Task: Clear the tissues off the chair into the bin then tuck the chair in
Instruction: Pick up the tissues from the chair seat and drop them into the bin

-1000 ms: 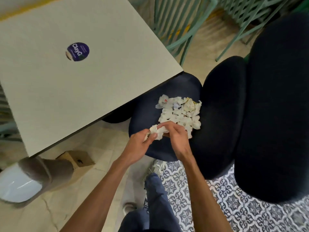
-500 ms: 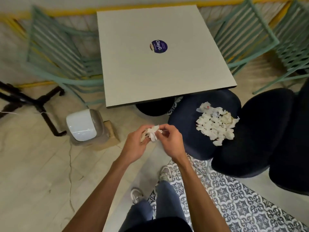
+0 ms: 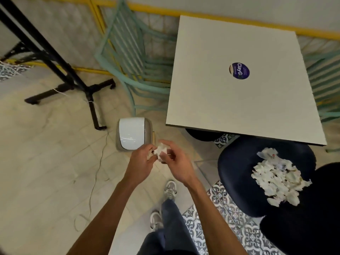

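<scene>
Far left stands a black stand (image 3: 55,57). The bin (image 3: 131,132) sits just beyond the left hand (image 3: 141,162) and right hand (image 3: 177,163), whose curled fingers together pinch a tissue wad (image 3: 161,150). To the right, the table (image 3: 239,107) overhangs the chair (image 3: 237,181), which holds the tissue pile (image 3: 277,178).

a single wide-angle view from the person's head looks steeply down and slightly forward at the beige tiled floor (image 3: 46,172). it sits close above the bare forearms (image 3: 117,205), which rise from the bottom edge; the left hand (image 3: 141,162) and right hand (image 3: 177,163) meet on a crumpled white tissue (image 3: 161,150) just below centre. the pale square worktop (image 3: 239,107) fills the upper right, its edges bowing slightly.
</scene>
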`<state>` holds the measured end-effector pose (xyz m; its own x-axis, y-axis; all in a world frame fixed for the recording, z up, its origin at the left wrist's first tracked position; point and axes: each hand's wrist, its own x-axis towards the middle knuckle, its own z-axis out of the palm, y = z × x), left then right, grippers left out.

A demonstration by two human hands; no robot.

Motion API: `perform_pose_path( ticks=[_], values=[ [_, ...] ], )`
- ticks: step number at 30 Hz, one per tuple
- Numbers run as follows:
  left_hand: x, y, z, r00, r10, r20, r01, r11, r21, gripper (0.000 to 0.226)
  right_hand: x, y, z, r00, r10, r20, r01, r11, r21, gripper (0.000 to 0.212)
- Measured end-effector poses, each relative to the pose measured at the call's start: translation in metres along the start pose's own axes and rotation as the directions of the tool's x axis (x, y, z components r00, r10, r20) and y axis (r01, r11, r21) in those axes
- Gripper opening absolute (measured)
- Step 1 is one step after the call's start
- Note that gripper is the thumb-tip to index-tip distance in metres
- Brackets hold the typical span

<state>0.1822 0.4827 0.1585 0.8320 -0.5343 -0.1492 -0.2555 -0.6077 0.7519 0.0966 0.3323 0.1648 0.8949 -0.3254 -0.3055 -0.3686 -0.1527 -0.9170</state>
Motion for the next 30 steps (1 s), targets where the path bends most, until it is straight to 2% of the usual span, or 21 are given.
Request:
perform_pose_path(
  ticks=[3,7,9,12,15,17,20,23,25,30],
  values=[
    [0.022,-0.026,-0.014,0.999,-0.051,0.011,0.051,0.998,0.038,0.008,0.032,-0.001,0.017,0.997,-0.031,0.077,0.036,0.997,-0.064,0.026],
    [0.045,-0.045,-0.025,0.993,-0.121,0.003,0.121,0.993,0.015,0.018,0.069,-0.003,0.031,0.996,-0.06,0.059,0.067,0.989,-0.13,0.014],
    [0.052,-0.052,-0.027,0.987,-0.163,0.003,0.163,0.986,-0.029,0.02,0.086,-0.002,0.04,0.998,-0.045,0.049,0.053,0.983,-0.175,0.009],
    [0.057,-0.063,-0.031,0.977,-0.212,0.035,0.214,0.975,-0.064,0.012,0.106,0.001,0.058,0.999,-0.011,0.039,0.02,0.968,-0.25,0.009],
    [0.061,-0.075,-0.034,0.959,-0.268,0.09,0.277,0.955,-0.106,0.026,0.122,0.004,0.077,1.0,0.005,0.011,-0.002,0.959,-0.283,0.008],
    [0.067,-0.085,-0.038,0.95,-0.307,0.057,0.312,0.929,-0.198,0.03,0.131,0.008,0.093,0.998,0.05,-0.027,-0.055,0.964,-0.261,0.004],
    [0.073,-0.108,-0.043,0.904,-0.426,0.038,0.427,0.896,-0.123,0.025,0.143,0.01,0.114,0.989,0.126,-0.074,-0.141,0.953,-0.269,0.015],
    [0.083,-0.134,-0.052,0.916,-0.394,0.069,0.397,0.917,-0.031,0.029,0.153,0.016,0.135,0.981,0.179,-0.079,-0.195,0.926,-0.322,0.013],
    [0.091,-0.149,-0.061,0.913,-0.39,0.121,0.394,0.919,-0.01,0.027,0.162,0.027,0.149,0.983,0.166,-0.077,-0.183,0.879,-0.441,0.017],
    [0.102,-0.187,-0.09,0.952,-0.295,0.078,0.294,0.956,0.026,0.029,0.173,0.041,0.178,0.983,0.156,-0.094,-0.182,0.804,-0.567,0.016]
  ],
)
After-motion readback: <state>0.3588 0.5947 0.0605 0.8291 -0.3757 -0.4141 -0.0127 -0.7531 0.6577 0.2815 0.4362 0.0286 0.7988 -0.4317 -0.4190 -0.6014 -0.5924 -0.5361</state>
